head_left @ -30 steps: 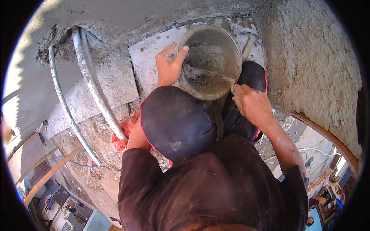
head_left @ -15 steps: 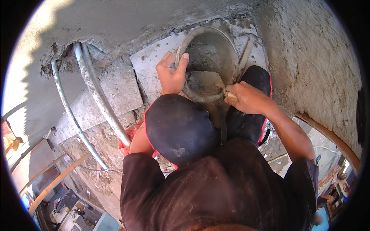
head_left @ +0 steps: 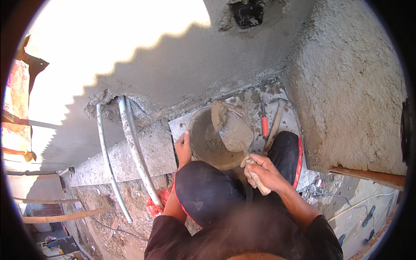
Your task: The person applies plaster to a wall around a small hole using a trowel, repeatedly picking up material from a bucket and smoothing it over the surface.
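Between my knees stands a round bucket (head_left: pixel 200 132) with wet grey mortar inside. The left side of its rim is held in my left hand (head_left: pixel 183 148), the thumb pointing up along it. My right hand (head_left: pixel 265 174) is closed round the wooden handle (head_left: pixel 259 181) of a trowel. The trowel's blade (head_left: pixel 237 133), coated with mortar, is over the bucket and points to its far side. A lump of mortar (head_left: pixel 219 115) sits at the blade's far left part.
Right of the bucket lie a red-handled tool (head_left: pixel 264 125) and a hammer (head_left: pixel 277 116) on a pale board. White conduits (head_left: pixel 138 156) come out of the plastered wall (head_left: pixel 173 73) at left. A dark box (head_left: pixel 248 14) is set in that wall. Another rough wall (head_left: pixel 346 86) rises at right.
The trowel has risen from inside the bucket, its blade now carrying mortar. My left hand stays on the rim. The view has tilted up, showing more wall and the red-handled tool.
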{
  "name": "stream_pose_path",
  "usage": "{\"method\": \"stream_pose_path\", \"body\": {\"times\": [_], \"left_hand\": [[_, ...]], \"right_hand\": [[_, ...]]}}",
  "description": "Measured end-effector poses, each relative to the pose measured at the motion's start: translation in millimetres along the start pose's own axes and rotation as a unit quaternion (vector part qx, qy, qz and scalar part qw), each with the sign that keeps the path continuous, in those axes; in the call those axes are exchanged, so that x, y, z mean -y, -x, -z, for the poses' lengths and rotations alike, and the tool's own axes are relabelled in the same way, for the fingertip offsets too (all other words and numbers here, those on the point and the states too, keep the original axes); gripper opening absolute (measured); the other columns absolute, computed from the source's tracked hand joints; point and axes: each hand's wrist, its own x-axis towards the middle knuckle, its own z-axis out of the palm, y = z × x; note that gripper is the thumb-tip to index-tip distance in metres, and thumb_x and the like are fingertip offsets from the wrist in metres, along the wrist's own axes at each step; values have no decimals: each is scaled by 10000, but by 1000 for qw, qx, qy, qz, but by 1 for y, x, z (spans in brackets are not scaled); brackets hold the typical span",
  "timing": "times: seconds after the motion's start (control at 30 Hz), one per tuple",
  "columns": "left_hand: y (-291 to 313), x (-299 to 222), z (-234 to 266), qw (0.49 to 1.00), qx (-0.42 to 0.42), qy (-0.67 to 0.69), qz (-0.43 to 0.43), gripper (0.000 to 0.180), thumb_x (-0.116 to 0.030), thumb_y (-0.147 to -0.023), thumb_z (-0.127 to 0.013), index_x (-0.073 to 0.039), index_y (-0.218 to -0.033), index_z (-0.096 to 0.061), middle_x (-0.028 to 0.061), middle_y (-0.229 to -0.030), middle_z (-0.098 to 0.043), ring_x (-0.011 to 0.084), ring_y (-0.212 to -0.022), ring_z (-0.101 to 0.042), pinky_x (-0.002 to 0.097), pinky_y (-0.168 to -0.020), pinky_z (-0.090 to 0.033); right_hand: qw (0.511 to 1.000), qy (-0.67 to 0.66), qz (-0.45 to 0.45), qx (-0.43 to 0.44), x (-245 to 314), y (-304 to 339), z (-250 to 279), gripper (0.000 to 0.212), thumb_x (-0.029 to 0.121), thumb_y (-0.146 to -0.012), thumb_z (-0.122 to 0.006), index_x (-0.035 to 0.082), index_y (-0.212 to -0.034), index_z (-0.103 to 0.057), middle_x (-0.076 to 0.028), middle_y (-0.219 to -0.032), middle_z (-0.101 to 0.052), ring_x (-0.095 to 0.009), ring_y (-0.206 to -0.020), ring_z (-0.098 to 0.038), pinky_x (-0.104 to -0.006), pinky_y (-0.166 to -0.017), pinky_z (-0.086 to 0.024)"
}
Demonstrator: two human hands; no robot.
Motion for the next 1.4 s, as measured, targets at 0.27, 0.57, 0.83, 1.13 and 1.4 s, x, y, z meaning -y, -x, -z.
{"method": "stream_pose_path", "body": {"times": [0.27,0.57,0.83,1.13,1.4], "left_hand": [[-24,-59,63,986,-138,-64,-68,382,-365,-1019,-636,-1,-937,-718,-74,-610,-444,50,-544,-423,261,-489,-334],[84,-254,68,971,62,27,-228,276,-236,-984,-662,23,-1060,-719,-66,-622,-450,35,-530,-391,218,-493,-296],[87,-253,42,975,95,-61,-192,174,-136,-915,-737,17,-998,-744,-36,-696,-552,46,-637,-477,221,-591,-364],[91,-256,40,974,99,-53,-196,155,-119,-928,-732,19,-997,-742,-39,-718,-578,43,-652,-487,221,-605,-382],[83,-260,29,967,99,-86,-219,159,-130,-940,-725,21,-992,-736,-49,-705,-567,33,-642,-480,219,-595,-375]], "right_hand": [[917,-85,370,-126,42,-21,-66,247,109,-1017,-516,-36,-1215,-486,-84,-850,-591,-129,-578,-577,-284,-511,-494],[631,-11,678,-378,79,-75,-44,377,111,-1012,-508,-25,-1309,-320,-99,-956,-506,-145,-715,-522,-310,-600,-519],[674,268,502,-471,82,-198,-56,281,85,-1012,-547,-53,-1250,-489,-166,-1014,-572,-249,-810,-599,-403,-746,-512],[767,223,419,-432,37,-154,-3,322,183,-1022,-556,-60,-1234,-557,-280,-1040,-660,-464,-959,-642,-475,-819,-497],[693,346,494,-396,98,-188,10,335,235,-1011,-592,-55,-1178,-574,-308,-885,-672,-516,-841,-651,-547,-683,-514]]}}
